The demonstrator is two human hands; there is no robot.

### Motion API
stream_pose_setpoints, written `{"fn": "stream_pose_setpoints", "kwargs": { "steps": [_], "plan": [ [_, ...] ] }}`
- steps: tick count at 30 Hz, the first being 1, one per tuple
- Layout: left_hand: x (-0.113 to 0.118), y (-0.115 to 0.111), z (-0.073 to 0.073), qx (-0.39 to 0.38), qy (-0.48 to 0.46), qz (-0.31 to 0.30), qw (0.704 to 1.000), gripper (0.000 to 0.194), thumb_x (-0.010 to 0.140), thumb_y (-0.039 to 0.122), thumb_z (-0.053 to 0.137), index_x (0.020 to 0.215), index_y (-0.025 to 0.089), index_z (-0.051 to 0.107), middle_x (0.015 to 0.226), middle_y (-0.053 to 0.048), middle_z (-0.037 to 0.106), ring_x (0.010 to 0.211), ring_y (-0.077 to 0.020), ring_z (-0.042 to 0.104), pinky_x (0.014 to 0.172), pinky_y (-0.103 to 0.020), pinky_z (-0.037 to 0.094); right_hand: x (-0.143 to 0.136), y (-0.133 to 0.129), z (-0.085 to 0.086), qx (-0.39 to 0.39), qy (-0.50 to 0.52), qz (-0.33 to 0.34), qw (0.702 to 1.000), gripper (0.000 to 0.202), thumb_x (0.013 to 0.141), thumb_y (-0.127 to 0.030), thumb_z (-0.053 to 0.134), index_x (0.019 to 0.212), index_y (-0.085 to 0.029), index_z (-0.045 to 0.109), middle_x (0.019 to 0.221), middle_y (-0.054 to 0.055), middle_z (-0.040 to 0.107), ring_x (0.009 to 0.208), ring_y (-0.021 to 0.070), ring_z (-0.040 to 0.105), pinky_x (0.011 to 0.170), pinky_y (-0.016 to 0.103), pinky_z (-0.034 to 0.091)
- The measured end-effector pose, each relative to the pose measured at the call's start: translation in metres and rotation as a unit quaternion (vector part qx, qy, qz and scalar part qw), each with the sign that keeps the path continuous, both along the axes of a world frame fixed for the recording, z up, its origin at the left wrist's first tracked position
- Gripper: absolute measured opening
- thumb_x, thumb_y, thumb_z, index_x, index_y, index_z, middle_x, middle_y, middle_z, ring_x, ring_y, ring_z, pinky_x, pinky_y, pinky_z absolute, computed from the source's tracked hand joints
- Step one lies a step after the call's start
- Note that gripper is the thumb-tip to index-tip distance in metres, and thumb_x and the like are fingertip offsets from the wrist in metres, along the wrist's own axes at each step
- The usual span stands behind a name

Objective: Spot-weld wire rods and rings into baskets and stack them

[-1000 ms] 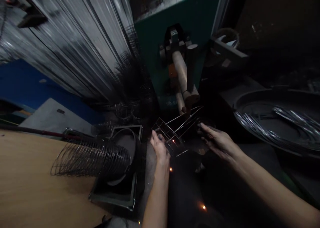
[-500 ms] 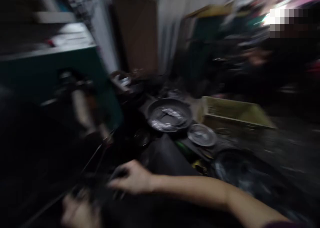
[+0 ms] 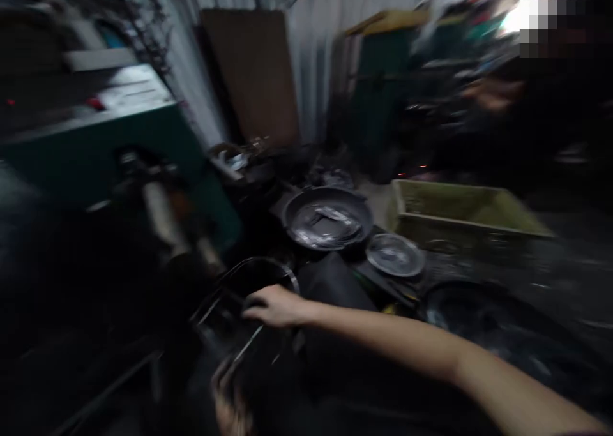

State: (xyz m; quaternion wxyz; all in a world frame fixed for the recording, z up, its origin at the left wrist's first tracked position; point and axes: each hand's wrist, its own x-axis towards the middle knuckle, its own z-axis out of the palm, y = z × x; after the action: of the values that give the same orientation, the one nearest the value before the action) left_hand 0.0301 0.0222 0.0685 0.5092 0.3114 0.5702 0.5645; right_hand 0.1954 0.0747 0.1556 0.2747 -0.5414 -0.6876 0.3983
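From my head camera the whole scene is smeared and dim. My right hand (image 3: 272, 306) reaches in from the right, its fingers curled down over the far edge of a wire frame (image 3: 230, 334), gripping its thin rods. My left hand (image 3: 230, 410) is barely visible at the near edge, under the frame's near end; whether it is closed on the wire I cannot tell. The frame sits low in the middle, between my two hands, its long axis running from the near left up toward the far right, with pale straight rods and one curved rim showing against the dark. To the left stands the green machine (image 3: 96, 149) with its pale arm (image 3: 163, 219) close to the frame, so that side is tight. To the right, past my forearm, lie a dark round pan (image 3: 330, 219) of bright metal strips, a small round lid (image 3: 395, 255) and a yellowish open box (image 3: 460, 216), well apart from the frame.
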Motion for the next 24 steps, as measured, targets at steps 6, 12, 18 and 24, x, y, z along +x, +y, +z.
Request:
{"fn": "stream_pose_setpoints", "kwargs": {
  "steps": [6, 12, 18, 24],
  "plan": [
    [-0.036, 0.024, 0.008, -0.1, -0.234, 0.014, 0.967, 0.044, 0.089, 0.052, 0.046, 0.097, 0.013, 0.063, 0.103, -0.014, 0.066, 0.099, -0.0205, 0.063, 0.085, -0.03, 0.049, 0.008, -0.055, -0.086, 0.029, 0.135, -0.101, 0.985, 0.017, 0.074, -0.036, 0.066, 0.083, -0.025, 0.074, 0.089, 0.004, 0.071, 0.089, 0.0257, 0.065, 0.089, 0.04, 0.047],
    [-0.021, 0.036, 0.002, -0.188, -0.255, 0.095, 0.944, 0.024, 0.087, 0.035, 0.058, 0.072, 0.016, 0.053, 0.054, 0.004, 0.046, 0.044, -0.0068, 0.044, 0.049, -0.018, 0.039, 0.03, -0.095, -0.112, -0.043, 0.159, -0.109, 0.98, 0.024, 0.068, -0.03, 0.072, 0.092, -0.029, 0.074, 0.093, 0.001, 0.071, 0.088, 0.0224, 0.065, 0.09, 0.037, 0.048],
    [-0.026, 0.015, -0.01, -0.165, -0.175, 0.107, 0.965, 0.039, 0.09, 0.036, 0.053, 0.059, 0.017, 0.038, 0.041, 0.01, 0.024, 0.034, -0.0046, 0.027, 0.043, -0.015, 0.034, 0.199, -0.102, -0.097, 0.004, 0.054, -0.551, 0.833, 0.018, 0.064, 0.0, 0.073, 0.07, -0.016, 0.07, 0.081, 0.001, 0.065, 0.07, 0.0083, 0.052, 0.069, 0.014, 0.038],
    [-0.048, 0.003, -0.024, -0.246, -0.074, 0.142, 0.956, 0.012, 0.088, 0.031, 0.056, 0.09, 0.021, 0.062, 0.069, 0.001, 0.064, 0.061, -0.0096, 0.062, 0.06, -0.02, 0.051, 0.291, -0.11, -0.133, -0.099, 0.043, -0.636, 0.764, 0.027, 0.059, 0.01, 0.068, 0.046, -0.008, 0.053, 0.055, -0.003, 0.048, 0.049, 0.0031, 0.025, 0.054, 0.019, 0.022]
  ]
}}
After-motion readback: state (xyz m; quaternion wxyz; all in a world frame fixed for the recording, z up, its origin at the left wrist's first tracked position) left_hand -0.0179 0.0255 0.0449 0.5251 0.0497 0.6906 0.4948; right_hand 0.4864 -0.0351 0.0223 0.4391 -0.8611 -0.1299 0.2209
